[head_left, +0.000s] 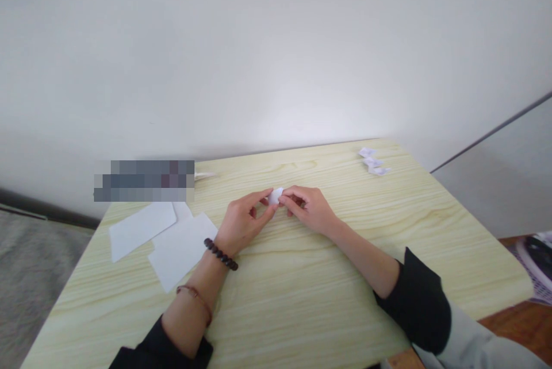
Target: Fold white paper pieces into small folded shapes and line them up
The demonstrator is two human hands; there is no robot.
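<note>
Left hand (245, 218): reaches forward, thumb and fingers pinched on the paper piece (275, 196)
Right hand (314, 208): angled inward, pinching its right edge
Paper piece: between both hands, over the table (293, 294)

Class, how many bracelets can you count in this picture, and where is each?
2: a dark beaded bracelet just behind the left hand, and a thin reddish bracelet between it and the black sleeve. More could be hidden under sleeves.

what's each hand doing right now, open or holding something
Left hand: closed, pinching a small white paper piece between thumb and fingers.
Right hand: closed, pinching the same piece from its other side.
</note>
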